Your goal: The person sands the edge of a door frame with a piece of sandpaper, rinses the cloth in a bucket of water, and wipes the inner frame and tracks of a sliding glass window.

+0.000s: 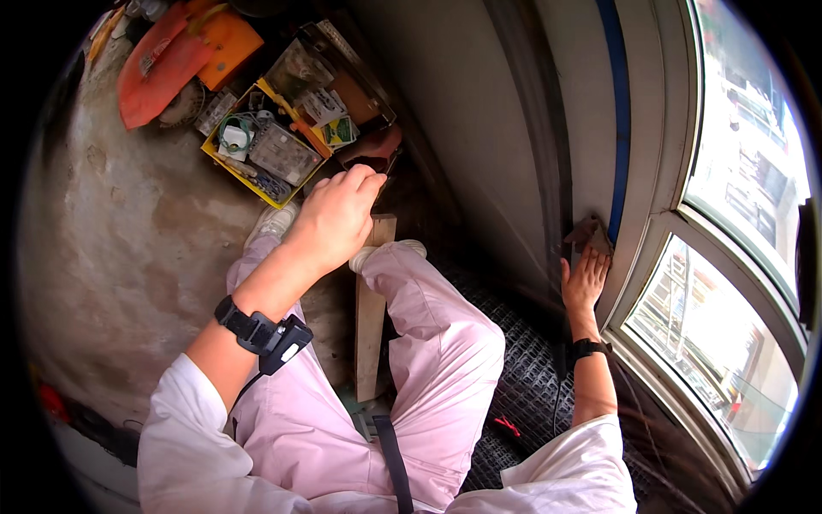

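Note:
My left hand (339,215) is raised in front of me, back upward, fingers curled; its palm side is hidden, and a dark thing by the fingertips cannot be made out. It appears above the end of a wooden board (370,347) that lies between my legs. My right hand (585,276) is stretched out to the right, its fingers laid nearly flat on a crumpled greyish-brown rag (597,238). The rag lies against the pale wall panel (587,148), at the lower end of a blue strip (620,128), beside the window frame. Both wrists wear black bands.
A yellow-rimmed toolbox (247,182) with cases and small parts stands beyond my feet, near an orange box (231,48) and a red bag (157,64). Rolled black mesh (526,360) lies right of my legs. A window (706,347) is at the far right.

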The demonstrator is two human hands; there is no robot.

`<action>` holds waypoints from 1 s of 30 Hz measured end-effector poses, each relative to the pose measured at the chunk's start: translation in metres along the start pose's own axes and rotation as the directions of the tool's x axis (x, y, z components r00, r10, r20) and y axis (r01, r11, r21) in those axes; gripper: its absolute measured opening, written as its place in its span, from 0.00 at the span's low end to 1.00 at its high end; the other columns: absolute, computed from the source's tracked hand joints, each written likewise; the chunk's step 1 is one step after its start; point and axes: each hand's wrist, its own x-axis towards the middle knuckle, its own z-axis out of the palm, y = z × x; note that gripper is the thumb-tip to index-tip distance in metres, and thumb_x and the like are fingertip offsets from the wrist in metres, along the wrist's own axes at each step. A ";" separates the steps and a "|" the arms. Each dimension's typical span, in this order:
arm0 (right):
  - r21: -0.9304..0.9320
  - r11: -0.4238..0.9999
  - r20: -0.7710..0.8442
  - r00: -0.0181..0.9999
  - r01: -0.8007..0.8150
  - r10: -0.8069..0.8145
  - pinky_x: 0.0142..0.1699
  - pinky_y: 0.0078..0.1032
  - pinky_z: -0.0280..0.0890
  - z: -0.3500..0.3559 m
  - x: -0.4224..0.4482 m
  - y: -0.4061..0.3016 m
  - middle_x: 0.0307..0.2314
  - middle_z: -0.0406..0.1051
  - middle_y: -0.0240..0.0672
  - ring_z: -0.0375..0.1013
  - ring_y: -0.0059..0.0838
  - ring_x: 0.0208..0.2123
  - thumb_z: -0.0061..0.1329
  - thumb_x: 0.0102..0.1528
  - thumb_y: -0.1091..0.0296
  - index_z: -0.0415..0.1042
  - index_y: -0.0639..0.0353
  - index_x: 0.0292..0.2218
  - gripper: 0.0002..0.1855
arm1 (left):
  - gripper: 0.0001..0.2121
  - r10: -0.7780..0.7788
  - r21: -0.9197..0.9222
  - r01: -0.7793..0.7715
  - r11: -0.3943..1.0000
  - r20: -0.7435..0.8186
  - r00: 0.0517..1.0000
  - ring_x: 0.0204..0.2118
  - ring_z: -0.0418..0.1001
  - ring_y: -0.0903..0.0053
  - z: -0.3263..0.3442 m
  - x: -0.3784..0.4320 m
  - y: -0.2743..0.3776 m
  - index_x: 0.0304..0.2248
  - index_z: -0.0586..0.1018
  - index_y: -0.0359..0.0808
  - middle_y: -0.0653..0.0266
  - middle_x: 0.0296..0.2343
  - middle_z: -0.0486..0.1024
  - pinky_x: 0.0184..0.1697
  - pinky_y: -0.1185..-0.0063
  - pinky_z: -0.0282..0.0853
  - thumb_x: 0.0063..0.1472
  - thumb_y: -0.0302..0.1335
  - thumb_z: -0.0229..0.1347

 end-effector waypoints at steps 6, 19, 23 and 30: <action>0.001 0.998 -0.213 0.975 0.061 -0.059 0.59 0.42 0.41 -0.048 0.131 -0.049 0.47 0.57 0.50 0.53 0.48 0.51 0.37 0.53 0.42 0.50 0.71 0.53 0.40 | 0.19 -0.079 0.035 0.080 0.996 -0.038 0.996 0.42 0.64 0.63 -0.023 -0.019 -0.023 0.44 0.67 0.31 0.59 0.41 0.64 0.46 0.71 0.61 0.49 0.19 0.48; -0.184 0.958 -0.572 0.768 0.221 -0.287 0.60 0.36 0.41 -0.143 0.342 -0.104 0.50 0.55 0.47 0.52 0.44 0.54 0.32 0.53 0.36 0.52 0.68 0.53 0.42 | 0.19 -0.160 0.049 0.161 0.986 -0.032 0.987 0.42 0.64 0.62 -0.024 -0.029 -0.040 0.43 0.67 0.31 0.58 0.40 0.64 0.45 0.71 0.60 0.49 0.19 0.48; -0.094 0.971 -0.223 0.946 0.221 -0.237 0.60 0.36 0.43 -0.102 0.222 -0.078 0.50 0.54 0.48 0.52 0.45 0.54 0.41 0.51 0.43 0.51 0.69 0.53 0.41 | 0.18 -0.159 0.000 0.159 0.987 -0.021 0.987 0.41 0.65 0.62 -0.011 -0.028 -0.034 0.43 0.67 0.31 0.58 0.39 0.65 0.45 0.71 0.61 0.49 0.20 0.48; -0.114 0.973 0.010 0.979 0.203 -0.203 0.61 0.35 0.36 -0.065 0.157 -0.056 0.51 0.54 0.48 0.47 0.44 0.57 0.36 0.52 0.39 0.51 0.69 0.53 0.42 | 0.17 -0.140 -0.075 0.133 0.988 -0.092 0.986 0.39 0.66 0.64 -0.011 -0.038 -0.023 0.41 0.68 0.32 0.59 0.37 0.65 0.42 0.71 0.62 0.47 0.20 0.49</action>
